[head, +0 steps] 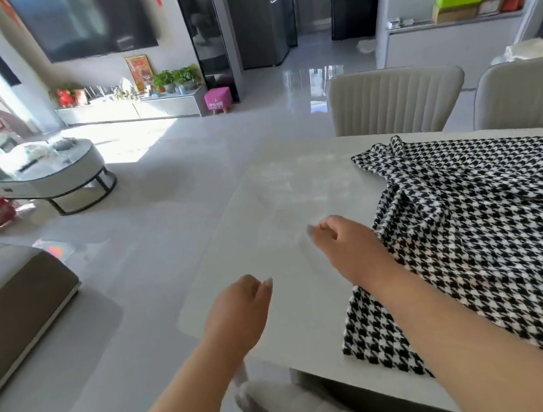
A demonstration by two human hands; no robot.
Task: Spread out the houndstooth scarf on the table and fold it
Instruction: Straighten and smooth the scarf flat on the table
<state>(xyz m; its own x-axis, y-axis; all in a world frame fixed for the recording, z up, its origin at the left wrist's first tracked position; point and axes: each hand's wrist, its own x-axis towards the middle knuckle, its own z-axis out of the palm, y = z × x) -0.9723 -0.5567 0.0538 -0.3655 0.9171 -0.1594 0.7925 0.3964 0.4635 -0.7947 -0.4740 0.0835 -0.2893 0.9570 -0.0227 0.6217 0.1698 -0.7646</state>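
Note:
The black-and-white houndstooth scarf (479,223) lies rumpled on the right part of the white table (283,204), with folds near its far left corner and its near edge reaching the table's front. My right hand (347,244) hovers over the bare tabletop just left of the scarf, fingers loosely curled and holding nothing; its forearm crosses over the scarf's near corner. My left hand (239,313) hangs above the table's left edge, fingers loosely curled, holding nothing.
Two beige chairs (394,99) stand at the table's far side, and a chair back (289,407) is at the near edge below my arms. To the left are open floor, a round coffee table (51,172) and a sofa (11,309).

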